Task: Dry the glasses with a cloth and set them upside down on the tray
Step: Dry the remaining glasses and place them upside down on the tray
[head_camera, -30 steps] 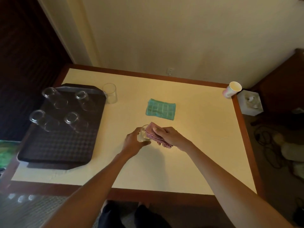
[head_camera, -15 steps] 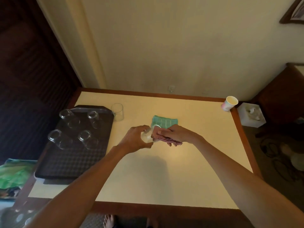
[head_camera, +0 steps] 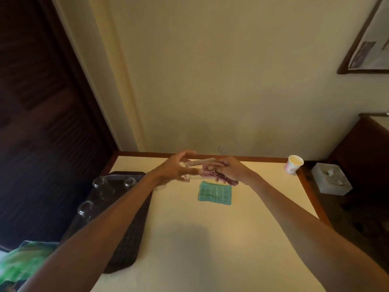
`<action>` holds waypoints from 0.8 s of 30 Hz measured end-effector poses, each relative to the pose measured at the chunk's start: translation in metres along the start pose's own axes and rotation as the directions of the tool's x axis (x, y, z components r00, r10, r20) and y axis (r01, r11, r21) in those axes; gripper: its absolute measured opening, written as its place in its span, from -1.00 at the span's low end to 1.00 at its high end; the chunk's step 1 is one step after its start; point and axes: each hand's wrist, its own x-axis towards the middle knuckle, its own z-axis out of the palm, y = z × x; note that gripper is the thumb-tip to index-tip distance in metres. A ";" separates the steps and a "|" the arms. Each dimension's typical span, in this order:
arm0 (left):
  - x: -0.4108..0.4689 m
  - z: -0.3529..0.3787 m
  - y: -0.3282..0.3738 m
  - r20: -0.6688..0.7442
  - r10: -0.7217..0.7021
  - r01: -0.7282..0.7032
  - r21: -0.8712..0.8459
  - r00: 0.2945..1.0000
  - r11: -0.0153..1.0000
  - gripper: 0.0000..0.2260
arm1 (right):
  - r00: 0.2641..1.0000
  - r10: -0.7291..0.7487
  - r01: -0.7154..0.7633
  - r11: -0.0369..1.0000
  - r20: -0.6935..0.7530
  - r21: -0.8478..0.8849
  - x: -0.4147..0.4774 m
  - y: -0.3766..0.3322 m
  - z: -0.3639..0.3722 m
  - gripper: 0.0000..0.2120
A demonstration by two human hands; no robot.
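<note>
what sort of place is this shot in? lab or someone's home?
Likely a home or hotel room, not a lab: a wood-edged table against a plain wall, a framed picture hung on that wall, a dark louvered door on the left, and a tissue box beside the table.

A domestic room: a cream-topped, wood-edged bench point(head_camera: 210, 239) stands against a plain wall beside a dark louvred door point(head_camera: 42, 123), with a framed picture point(head_camera: 366, 39), a tissue box point(head_camera: 330, 182) and a paper cup point(head_camera: 294, 166) close by.
</note>
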 end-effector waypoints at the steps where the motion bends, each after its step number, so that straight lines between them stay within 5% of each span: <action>1: 0.000 -0.002 0.004 0.041 -0.077 0.081 -0.097 0.996 0.992 -0.48 | 1.000 -0.005 0.005 1.000 0.005 0.003 0.000 -0.003 -0.003 -0.79; 9: 0.008 0.020 0.020 -0.047 -0.339 0.241 -0.613 0.940 0.753 -0.67 | 0.996 -0.010 0.017 0.996 -0.087 0.089 -0.002 -0.025 -0.005 -0.89; 13: 0.006 0.036 0.036 -0.106 -0.309 0.199 -0.562 0.945 0.803 -0.74 | 0.979 0.109 -0.121 0.991 -0.171 -0.061 0.003 -0.030 -0.008 -0.53; 16: 0.006 0.044 0.045 -0.209 -0.211 0.108 -0.416 0.955 0.903 -0.79 | 0.956 0.132 -0.173 0.975 -0.264 -0.139 0.007 -0.031 -0.001 -0.49; 24: -0.005 0.036 0.050 -0.198 -0.201 0.097 -0.440 0.959 0.893 -0.67 | 0.990 -0.064 0.052 0.994 -0.123 -0.093 -0.005 -0.045 -0.008 -0.49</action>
